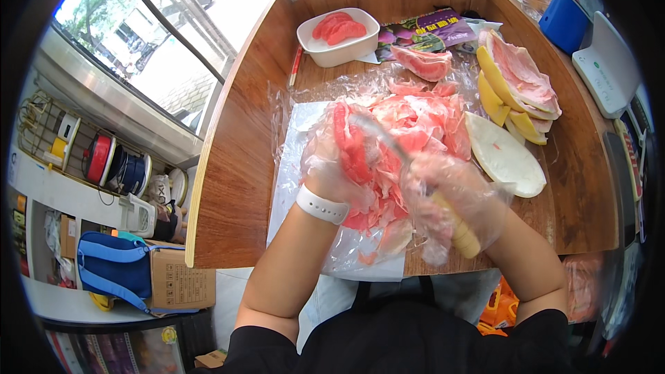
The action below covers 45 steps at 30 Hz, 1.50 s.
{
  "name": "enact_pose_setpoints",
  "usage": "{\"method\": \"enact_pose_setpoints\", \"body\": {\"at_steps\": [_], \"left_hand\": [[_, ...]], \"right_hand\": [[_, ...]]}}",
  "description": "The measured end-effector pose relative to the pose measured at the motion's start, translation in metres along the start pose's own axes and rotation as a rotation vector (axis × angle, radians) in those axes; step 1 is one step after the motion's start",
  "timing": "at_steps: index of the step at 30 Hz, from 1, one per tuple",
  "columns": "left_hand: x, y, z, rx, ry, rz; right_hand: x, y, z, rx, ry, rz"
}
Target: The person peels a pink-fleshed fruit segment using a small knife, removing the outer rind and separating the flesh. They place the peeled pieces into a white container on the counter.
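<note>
My left hand (336, 176), in a clear plastic glove and with a white band at the wrist, is closed round a red pomelo segment (352, 144). In my right hand (443, 180), gloved the same way and a little blurred, is a knife with a pale yellow handle (457, 227). Its blade (379, 133) points up and left, reaching the segment or just over it; contact cannot be made out. Under both hands lies a heap of pink pomelo membrane scraps (426, 121) on clear plastic film. An unpeeled pomelo segment (422, 62) rests beyond the heap.
A white tub (338, 36) with peeled segments stands at the back left, a red stick (296, 66) beside it. Purple packaging (429, 31) lies behind. Yellow rind pieces (519, 86) and a white pith piece (506, 156) are at the right. Raised wooden sides (232, 166) bound the table.
</note>
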<state>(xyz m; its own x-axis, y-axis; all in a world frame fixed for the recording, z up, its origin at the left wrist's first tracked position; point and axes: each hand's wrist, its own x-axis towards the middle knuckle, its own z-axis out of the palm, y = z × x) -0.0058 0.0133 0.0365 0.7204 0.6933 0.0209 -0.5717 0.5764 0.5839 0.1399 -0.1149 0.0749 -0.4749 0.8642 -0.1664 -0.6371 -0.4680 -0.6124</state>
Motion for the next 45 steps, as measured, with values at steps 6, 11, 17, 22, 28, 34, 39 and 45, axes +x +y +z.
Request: {"method": "enact_pose_setpoints", "body": {"at_steps": [6,11,17,22,28,34,39,45], "left_hand": [[0.003,-0.018,-0.004,0.525,0.04,0.286],[0.0,-0.031,-0.001,0.614,0.033,0.415],[-0.002,-0.024,-0.004,1.275,0.125,0.577],[-0.001,-0.028,0.013,0.997,0.175,0.511],[-0.002,-0.016,0.008,0.928,0.218,0.25],[-0.007,-0.013,0.005,0.66,-0.06,0.258],[-0.008,-0.006,0.015,0.114,-0.197,-0.057],[-0.006,0.002,-0.008,0.152,-0.374,-0.168]], "right_hand": [[0.012,0.016,0.012,-0.669,0.574,-0.526],[0.014,0.026,0.005,-1.467,0.7,-0.843],[0.004,0.019,0.006,-1.907,0.694,-0.89],[-0.005,0.012,0.002,-2.125,0.723,-1.011],[-0.001,0.005,-0.009,-2.098,0.999,-1.18],[-0.007,-0.011,-0.008,-1.605,1.106,-1.094],[-0.009,-0.011,-0.012,-1.104,0.84,-0.698],[-0.015,-0.021,-0.015,-1.221,0.688,-0.567]]}}
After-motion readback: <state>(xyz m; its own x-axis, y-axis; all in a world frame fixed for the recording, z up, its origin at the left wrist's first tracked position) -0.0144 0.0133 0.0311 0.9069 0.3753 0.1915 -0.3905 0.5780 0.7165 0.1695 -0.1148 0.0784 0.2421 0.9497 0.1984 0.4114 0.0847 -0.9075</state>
